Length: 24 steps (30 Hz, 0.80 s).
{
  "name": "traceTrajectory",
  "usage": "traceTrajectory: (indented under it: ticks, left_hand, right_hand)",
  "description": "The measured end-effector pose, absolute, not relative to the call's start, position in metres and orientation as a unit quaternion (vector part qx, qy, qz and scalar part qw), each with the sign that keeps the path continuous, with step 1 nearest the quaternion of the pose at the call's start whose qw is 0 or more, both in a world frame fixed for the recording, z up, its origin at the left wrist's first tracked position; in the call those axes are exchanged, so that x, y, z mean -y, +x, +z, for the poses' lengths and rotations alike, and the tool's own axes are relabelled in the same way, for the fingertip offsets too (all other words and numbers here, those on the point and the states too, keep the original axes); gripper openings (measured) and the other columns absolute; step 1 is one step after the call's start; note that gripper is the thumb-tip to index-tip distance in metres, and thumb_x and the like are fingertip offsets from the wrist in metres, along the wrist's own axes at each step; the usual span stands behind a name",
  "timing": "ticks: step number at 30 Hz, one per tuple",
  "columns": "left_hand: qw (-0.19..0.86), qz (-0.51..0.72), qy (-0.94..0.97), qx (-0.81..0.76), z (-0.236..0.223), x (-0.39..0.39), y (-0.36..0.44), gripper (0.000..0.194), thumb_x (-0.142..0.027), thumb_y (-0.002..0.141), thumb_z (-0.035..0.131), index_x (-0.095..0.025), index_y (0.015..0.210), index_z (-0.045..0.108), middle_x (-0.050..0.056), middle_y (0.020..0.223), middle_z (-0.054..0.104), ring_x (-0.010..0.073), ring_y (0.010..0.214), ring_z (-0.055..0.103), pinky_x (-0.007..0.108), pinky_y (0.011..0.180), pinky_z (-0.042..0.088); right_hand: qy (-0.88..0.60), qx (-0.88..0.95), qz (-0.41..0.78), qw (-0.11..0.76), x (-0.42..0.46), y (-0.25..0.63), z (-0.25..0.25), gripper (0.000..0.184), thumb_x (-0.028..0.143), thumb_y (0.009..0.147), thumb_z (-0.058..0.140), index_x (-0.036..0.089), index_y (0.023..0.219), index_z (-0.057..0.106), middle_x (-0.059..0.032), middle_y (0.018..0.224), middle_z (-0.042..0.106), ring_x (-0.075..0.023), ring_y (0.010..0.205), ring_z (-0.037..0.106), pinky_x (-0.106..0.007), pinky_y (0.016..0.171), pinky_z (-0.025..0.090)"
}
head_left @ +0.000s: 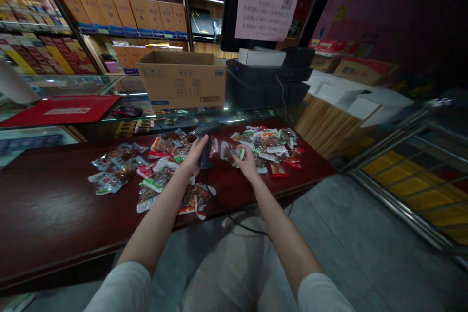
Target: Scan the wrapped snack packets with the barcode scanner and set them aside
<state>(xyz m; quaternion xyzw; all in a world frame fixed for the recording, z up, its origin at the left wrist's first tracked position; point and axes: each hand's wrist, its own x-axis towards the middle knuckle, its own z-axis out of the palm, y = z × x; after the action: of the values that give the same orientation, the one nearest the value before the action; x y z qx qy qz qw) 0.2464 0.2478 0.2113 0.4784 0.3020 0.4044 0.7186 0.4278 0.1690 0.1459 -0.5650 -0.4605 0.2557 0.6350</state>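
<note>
My left hand point(198, 154) is wrapped round the handle of a black barcode scanner point(206, 148), its head tilted over the counter and its cable trailing down to the front edge. Just right of it, my right hand point(246, 161) pinches a small clear snack packet point(230, 152) with a green edge. Beneath and left of my left hand lies a loose pile of snack packets point(161, 175) with red, green and orange edges. A second pile of similar packets point(268, 142) spreads beyond my right hand. The packets' print is too blurred to read.
Behind the dark red wooden counter point(54, 204) stand an open cardboard box point(183, 80), a monitor with a pink paper sign point(268, 5) and a black printer-like unit point(268, 80). A mouse point(127, 111) sits beside a red mat point(62, 109). Metal railing point(395, 200) is at right.
</note>
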Motion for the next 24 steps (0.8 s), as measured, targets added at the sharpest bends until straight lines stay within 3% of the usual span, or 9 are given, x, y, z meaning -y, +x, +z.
traceTrajectory:
  ticks: [3,8,15,24]
  left_hand:
    - [0.707,0.394,0.512,-0.289,0.218,-0.242,0.254,0.051,-0.061,0.069,0.073,-0.018,0.087,0.051,-0.001,0.068,0.062,0.0087,0.046,0.052,0.023,0.044,0.04]
    - [0.719,0.361,0.537,-0.253,0.219,-0.229,0.262,0.053,-0.062,0.068,0.072,-0.019,0.088,0.049,0.0,0.07,0.064,0.0088,0.044,0.052,0.022,0.041,0.04]
    - [0.743,0.346,0.517,-0.247,0.214,-0.223,0.262,0.056,-0.062,0.067,0.073,-0.018,0.09,0.048,-0.001,0.069,0.064,0.0081,0.043,0.052,0.02,0.038,0.039]
    - [0.72,0.301,0.583,-0.225,0.212,-0.22,0.258,0.048,-0.062,0.079,0.062,-0.015,0.082,0.055,0.003,0.067,0.064,0.0078,0.042,0.052,0.021,0.04,0.039]
  right_hand:
    - [-0.549,0.407,0.271,0.678,-0.176,0.444,0.154,0.031,0.037,0.068,0.068,0.021,0.091,0.055,0.0017,0.081,0.056,-0.0139,0.063,0.055,-0.031,0.05,0.056]
    - [-0.503,0.352,0.261,0.745,-0.178,0.464,0.154,0.035,0.035,0.064,0.072,0.021,0.089,0.052,0.0029,0.086,0.056,-0.012,0.071,0.057,-0.031,0.062,0.061]
    - [-0.463,0.33,0.253,0.783,-0.174,0.463,0.144,0.028,0.033,0.07,0.071,0.022,0.079,0.047,0.0043,0.087,0.048,-0.0086,0.078,0.054,-0.039,0.081,0.063]
    - [-0.478,0.319,0.238,0.783,-0.18,0.464,0.139,0.028,0.032,0.073,0.069,0.022,0.082,0.044,0.0038,0.088,0.046,-0.0089,0.079,0.058,-0.041,0.081,0.063]
